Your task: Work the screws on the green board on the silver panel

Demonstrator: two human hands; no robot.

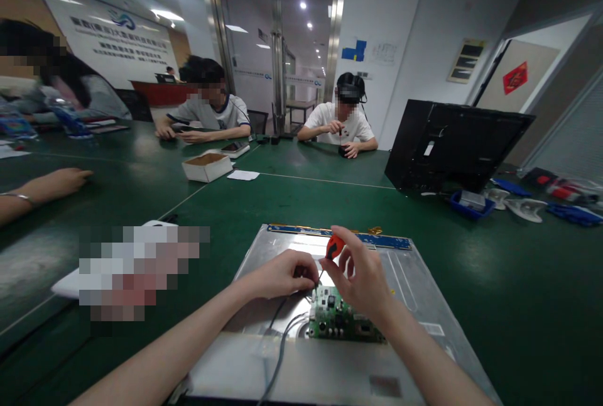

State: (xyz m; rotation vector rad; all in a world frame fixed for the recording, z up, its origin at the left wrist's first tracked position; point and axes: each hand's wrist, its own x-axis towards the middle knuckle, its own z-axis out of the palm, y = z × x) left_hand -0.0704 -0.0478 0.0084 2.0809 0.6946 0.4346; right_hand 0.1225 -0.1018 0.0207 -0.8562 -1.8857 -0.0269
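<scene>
A screwdriver (334, 246) with a red and black handle is pinched between the fingers of my right hand (367, 271). Its thin shaft slants down to the upper left corner of a green circuit board (325, 321). Beside the shaft's lower end, my left hand (289, 274) is closed in a pinch; what lies between its fingertips is hidden. The board sits on a flat silver metal display panel (424, 305), which has a blue strip (391, 241) along its far edge. Grey cables (281, 352) run from the board's left side toward the near edge.
The panel rests on a green table (532, 305). A black monitor (452, 142) and a blue tray (472, 203) stand at right. An open white box (207, 166) lies farther back. At left are a white pouch-like item (70, 283) and another person's arm (47, 191). Several people sit around.
</scene>
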